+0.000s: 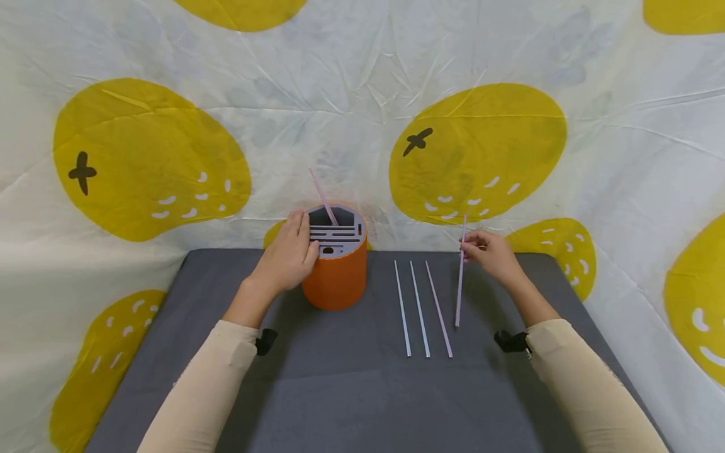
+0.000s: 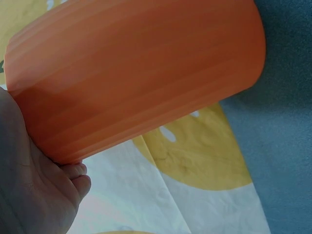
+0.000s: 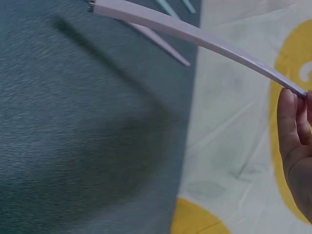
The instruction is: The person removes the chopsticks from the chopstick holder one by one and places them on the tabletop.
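An orange cylindrical utensil holder [image 1: 334,283] with a grey slotted top stands toward the back of the table. My left hand [image 1: 286,251] grips its upper left side, thumb at the front of the rim and fingers farther back; the left wrist view shows the palm against the orange wall [image 2: 136,73]. Pink chopsticks [image 1: 321,194] lean out of the rear compartment. On the right, my right hand [image 1: 489,251] pinches a lilac chopstick [image 1: 460,283] near its thin end, its thick end pointing down toward me. The right wrist view shows this chopstick [image 3: 195,36] raised, its shadow below.
Between holder and right hand lie two pale blue chopsticks [image 1: 403,308] and a pink chopstick [image 1: 438,308], side by side. A dark grey cloth [image 1: 340,402] covers the table. Behind hangs a white curtain [image 1: 340,82] with yellow fruit shapes. Each wrist has a black device [image 1: 266,341].
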`<state>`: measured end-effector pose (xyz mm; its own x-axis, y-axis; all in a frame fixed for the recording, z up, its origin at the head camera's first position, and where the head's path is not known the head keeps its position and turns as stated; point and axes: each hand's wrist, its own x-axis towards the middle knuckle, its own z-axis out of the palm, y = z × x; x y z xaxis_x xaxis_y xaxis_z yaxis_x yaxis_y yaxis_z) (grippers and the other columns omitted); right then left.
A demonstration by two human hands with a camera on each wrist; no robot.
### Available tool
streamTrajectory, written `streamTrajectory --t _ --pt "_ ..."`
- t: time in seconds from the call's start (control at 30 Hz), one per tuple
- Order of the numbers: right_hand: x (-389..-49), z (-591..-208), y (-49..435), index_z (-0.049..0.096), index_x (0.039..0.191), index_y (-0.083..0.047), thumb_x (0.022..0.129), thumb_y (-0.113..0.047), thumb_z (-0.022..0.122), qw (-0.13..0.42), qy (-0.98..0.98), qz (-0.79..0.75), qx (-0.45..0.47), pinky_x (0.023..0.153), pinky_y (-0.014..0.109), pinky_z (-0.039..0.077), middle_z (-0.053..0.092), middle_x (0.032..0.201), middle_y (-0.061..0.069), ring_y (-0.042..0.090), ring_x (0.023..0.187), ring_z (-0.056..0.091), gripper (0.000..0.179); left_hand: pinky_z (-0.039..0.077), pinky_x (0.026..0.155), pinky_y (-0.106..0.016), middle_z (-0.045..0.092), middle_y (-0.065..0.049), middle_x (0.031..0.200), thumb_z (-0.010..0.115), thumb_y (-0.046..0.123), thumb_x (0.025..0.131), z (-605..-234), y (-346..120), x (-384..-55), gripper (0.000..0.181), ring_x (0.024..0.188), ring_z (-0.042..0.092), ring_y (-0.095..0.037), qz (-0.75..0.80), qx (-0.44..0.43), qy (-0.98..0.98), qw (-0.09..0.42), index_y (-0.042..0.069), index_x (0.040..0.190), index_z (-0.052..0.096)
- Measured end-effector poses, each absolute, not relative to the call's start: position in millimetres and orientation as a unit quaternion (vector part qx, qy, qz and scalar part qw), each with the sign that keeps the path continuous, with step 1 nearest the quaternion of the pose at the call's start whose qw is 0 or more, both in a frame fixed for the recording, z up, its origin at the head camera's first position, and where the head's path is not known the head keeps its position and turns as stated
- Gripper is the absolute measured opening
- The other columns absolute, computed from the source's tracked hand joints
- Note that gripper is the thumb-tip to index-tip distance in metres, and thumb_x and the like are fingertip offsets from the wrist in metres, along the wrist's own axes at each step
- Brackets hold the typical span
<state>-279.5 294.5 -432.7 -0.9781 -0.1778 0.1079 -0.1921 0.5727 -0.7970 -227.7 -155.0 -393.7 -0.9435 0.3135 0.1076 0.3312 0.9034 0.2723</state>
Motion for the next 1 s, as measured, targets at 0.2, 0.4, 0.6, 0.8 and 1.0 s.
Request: streamTrajectory --t 0.2,0.4,0.6,0.8,1.0 --pt "-278 -455 297 0.064 0.119 0.011 0.104 -0.011 0.062 -0.037 -0.899 0.423 0.110 0.074 0.032 0.064 0.071 0.100 0.027 0.020 0.080 0.074 0.027 0.008 0.131 -0.051 0.000 -0.023 0.173 0.024 0.039 0.111 -394 -155 -228 0.072 0.161 -0.002 -0.036 -0.144 -0.164 -0.976 0.028 -0.005 0.163 0.003" --pt "-280 -478 302 0.066 0.121 0.009 0.104 -0.012 0.063 -0.059 -0.910 0.400 0.093 0.076 0.037 0.065 0.073 0.094 0.019 0.022 0.078 0.074 0.027 0.009 0.131 -0.051 0.001 -0.023 0.173 0.024 0.040 0.111 -394 -155 -229 0.072 0.161 -0.001 -0.037 -0.143 -0.164 -0.976 0.031 -0.005 0.163 0.004" --pt "-280 -498 306 0.067 0.122 0.010 0.103 -0.012 0.063 -0.066 -0.907 0.410 0.068 0.067 0.023 0.061 0.072 0.093 0.018 0.016 0.074 0.070 0.029 0.009 0.131 -0.051 0.000 -0.023 0.173 0.024 0.040 0.111 -394 -154 -228 0.072 0.161 -0.001 -0.037 -0.145 -0.162 -0.976 0.031 -0.005 0.163 0.005" --pt "-280 -511 299 0.067 0.122 0.010 0.103 -0.014 0.065 -0.071 -0.902 0.426 0.025 0.064 0.021 0.060 0.071 0.093 0.018 0.009 0.070 0.066 0.031 0.010 0.131 -0.051 0.001 -0.023 0.173 0.025 0.039 0.111 -393 -154 -228 0.072 0.161 0.001 -0.038 -0.146 -0.161 -0.975 0.034 -0.006 0.163 0.006" --pt "-280 -520 294 0.068 0.120 0.012 0.101 -0.012 0.066 -0.076 -0.893 0.443 0.002 0.063 0.021 0.060 0.073 0.093 0.017 0.006 0.069 0.065 0.030 0.008 0.131 -0.052 -0.001 -0.024 0.173 0.025 0.038 0.111 -393 -154 -227 0.071 0.161 -0.002 -0.037 -0.144 -0.160 -0.976 0.026 -0.005 0.163 0.003"
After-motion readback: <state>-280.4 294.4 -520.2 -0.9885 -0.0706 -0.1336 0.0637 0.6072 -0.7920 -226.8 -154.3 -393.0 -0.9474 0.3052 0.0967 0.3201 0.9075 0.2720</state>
